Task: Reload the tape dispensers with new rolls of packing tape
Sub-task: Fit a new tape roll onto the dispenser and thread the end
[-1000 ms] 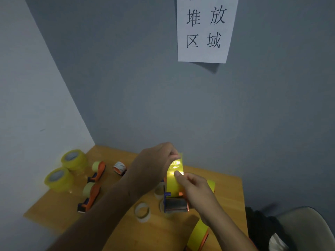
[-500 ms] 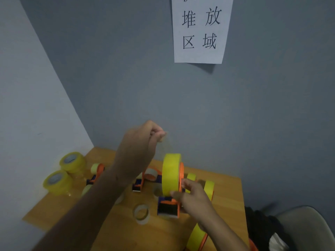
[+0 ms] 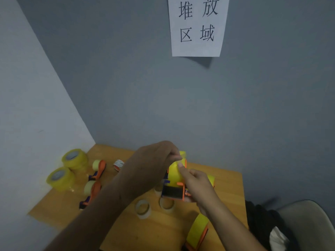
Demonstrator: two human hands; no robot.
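Wooden table (image 3: 226, 180): both hands gripping loaded dispenser (image 3: 175, 185).

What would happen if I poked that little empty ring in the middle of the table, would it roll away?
The empty tape core lies flat on the wooden table, so a poke would probably slide it rather than roll it. It looks like a thin hollow ring with no tape left, so it is likely very light. Stood on its edge, it could roll easily.
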